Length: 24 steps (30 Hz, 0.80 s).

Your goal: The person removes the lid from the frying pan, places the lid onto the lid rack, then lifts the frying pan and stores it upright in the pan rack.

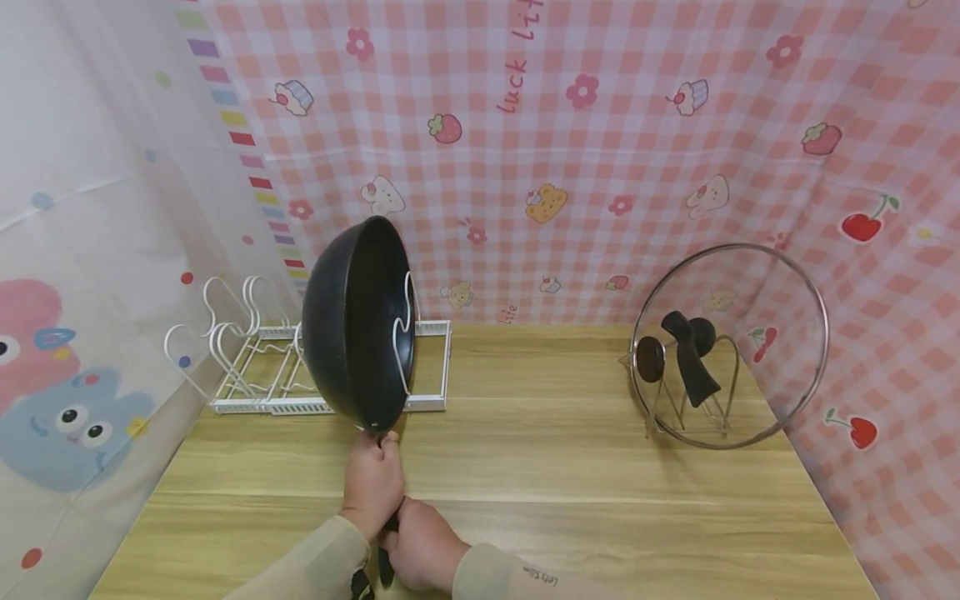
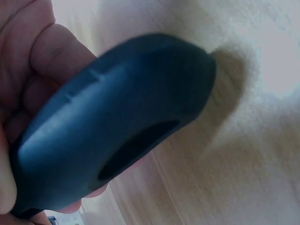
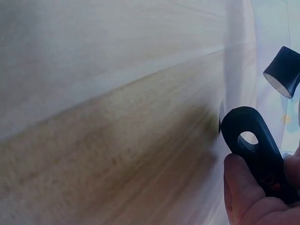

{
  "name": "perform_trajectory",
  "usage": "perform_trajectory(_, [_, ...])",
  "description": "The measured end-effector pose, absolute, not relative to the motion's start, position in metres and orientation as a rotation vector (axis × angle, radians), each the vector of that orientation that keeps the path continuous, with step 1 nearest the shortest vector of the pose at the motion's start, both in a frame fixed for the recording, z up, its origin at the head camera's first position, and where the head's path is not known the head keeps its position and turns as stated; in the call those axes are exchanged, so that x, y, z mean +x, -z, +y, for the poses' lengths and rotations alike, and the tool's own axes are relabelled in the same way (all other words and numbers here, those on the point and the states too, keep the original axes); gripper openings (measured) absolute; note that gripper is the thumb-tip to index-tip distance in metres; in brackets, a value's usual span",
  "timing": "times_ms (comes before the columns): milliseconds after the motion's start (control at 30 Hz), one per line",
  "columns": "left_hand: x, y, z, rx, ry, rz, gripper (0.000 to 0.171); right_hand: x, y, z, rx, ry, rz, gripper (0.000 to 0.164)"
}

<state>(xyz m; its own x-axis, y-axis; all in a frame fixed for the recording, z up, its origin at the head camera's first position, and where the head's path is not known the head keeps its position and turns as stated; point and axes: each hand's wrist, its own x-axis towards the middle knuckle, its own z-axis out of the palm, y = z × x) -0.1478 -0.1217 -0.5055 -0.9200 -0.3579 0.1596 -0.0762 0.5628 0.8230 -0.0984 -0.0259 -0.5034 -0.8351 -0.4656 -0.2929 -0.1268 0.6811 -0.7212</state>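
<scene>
A dark wok (image 1: 326, 325) stands on its side in a white wire rack (image 1: 427, 404), its open side facing right and its handle toward me. My left hand (image 1: 373, 483) grips the black handle (image 2: 117, 103) close to the wok's body. Lower down, my right hand (image 1: 423, 546) holds the same handle near its tail, just below the left wrist. In the right wrist view the handle's rounded end (image 3: 272, 164) with a hanging hole shows between thumb and fingers (image 3: 243, 183).
A glass lid with a metal rim (image 1: 825, 321) and black grip (image 1: 693, 367) stands upright on a wire stand (image 1: 737, 375) at the right. White wire dividers (image 1: 213, 304) rise at the rack's left. A checked curtain (image 1: 510, 167) hangs behind the wooden table (image 1: 562, 467).
</scene>
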Motion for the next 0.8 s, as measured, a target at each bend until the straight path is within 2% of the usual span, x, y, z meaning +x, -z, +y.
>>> perform_trajectory(800, [-0.1475, 0.5045, -0.1222, 0.365, 1.26, -2.533, 0.019, -0.1013, 0.508, -0.0267, -0.414, 1.047, 2.358, 0.024])
